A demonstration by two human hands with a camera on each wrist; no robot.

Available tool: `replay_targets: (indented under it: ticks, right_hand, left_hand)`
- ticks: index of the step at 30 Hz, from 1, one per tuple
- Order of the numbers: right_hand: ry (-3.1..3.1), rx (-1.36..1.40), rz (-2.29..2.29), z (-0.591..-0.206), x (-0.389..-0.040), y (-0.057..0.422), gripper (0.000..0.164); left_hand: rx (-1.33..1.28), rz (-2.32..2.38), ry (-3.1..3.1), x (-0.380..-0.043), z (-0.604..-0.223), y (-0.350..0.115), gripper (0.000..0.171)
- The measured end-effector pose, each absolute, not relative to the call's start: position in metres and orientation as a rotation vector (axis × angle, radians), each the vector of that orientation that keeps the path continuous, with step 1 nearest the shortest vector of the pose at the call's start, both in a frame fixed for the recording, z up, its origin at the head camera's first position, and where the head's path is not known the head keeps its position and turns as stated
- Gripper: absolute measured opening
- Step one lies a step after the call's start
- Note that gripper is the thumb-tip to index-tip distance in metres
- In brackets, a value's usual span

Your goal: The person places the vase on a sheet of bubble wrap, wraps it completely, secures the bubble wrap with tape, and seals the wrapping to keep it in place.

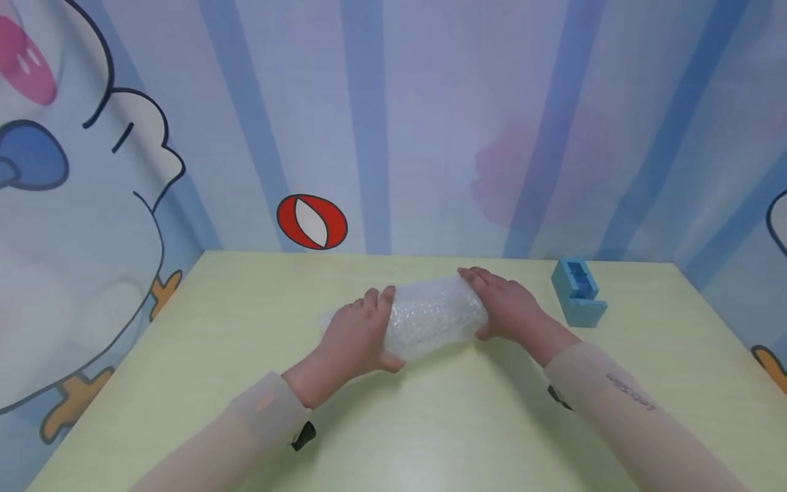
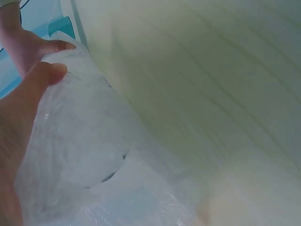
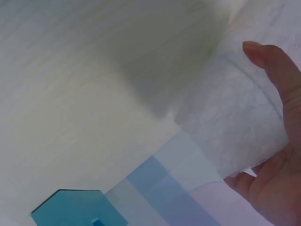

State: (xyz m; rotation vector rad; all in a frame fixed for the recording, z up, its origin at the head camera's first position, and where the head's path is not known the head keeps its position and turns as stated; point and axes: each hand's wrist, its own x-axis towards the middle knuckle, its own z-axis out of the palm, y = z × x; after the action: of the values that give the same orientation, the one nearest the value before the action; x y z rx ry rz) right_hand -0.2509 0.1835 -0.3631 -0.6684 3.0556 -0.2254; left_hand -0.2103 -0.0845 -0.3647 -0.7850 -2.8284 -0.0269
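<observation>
A bundle of clear bubble wrap lies crosswise between both hands, over the middle of the table. My left hand grips its left part, thumb on the near side and fingers over the far side. At the other end my right hand holds the wrap, and in the right wrist view the thumb and fingertips clasp opposite sides of it. Thin dark curved marks show on the cloudy bubble wrap in the left wrist view. Whatever is wrapped inside is hidden.
A blue tape dispenser stands at the back right, beyond the right hand. The pale yellow-green table ends at a cloth backdrop with blue stripes and cartoon figures, which also rises on the left and right.
</observation>
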Motion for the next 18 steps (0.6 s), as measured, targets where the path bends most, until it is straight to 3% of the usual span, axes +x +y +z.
replay_targets:
  ticks: [12,18]
  right_hand:
    - [3.101,-0.718,-0.276,-0.363,-0.263,0.185,0.101]
    - [3.242,-0.706,-0.096,-0.376,-0.25,0.176,0.093]
  left_hand:
    - [-0.62,0.175,-2.813,-0.191,-0.36,-0.066,0.11]
    - [-0.504,0.149,-2.923,-0.187,-0.36,-0.059,0.114]
